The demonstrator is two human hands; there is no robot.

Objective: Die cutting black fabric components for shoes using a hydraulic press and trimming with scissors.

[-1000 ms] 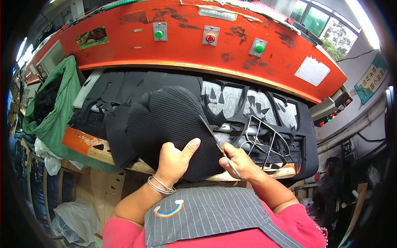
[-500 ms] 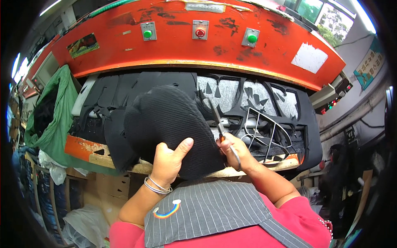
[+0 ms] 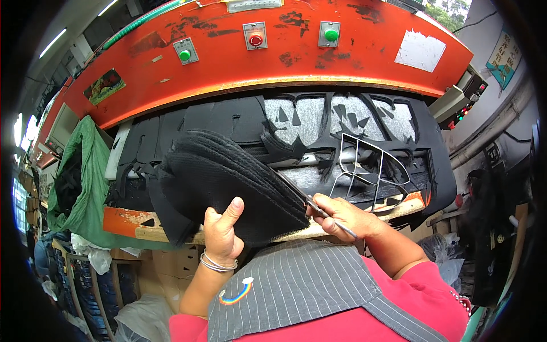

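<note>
My left hand [image 3: 224,228] grips the lower edge of a thick stack of black textured sheets [image 3: 228,191], thumb on top and fingers underneath. The stack is rounded at the far left and tapers to a point at the near right, with its layered edge showing. My right hand [image 3: 341,218] is closed around the handles of a pair of scissors [image 3: 293,188]. Their metal blades lie along the stack's right edge, and one grey handle sticks out below my palm. Whether the blades are parted cannot be made out.
Behind the stack, a cut black sheet [image 3: 222,117] with leftover scraps covers the machine bed. A metal cutting die [image 3: 370,176] lies at the right. An orange machine beam [image 3: 216,68] with buttons spans the back. A green sack [image 3: 85,171] hangs at the left.
The stack has tilted so its layered right edge shows. My right hand has brought the scissors down against that edge. The whole view has shifted slightly.
</note>
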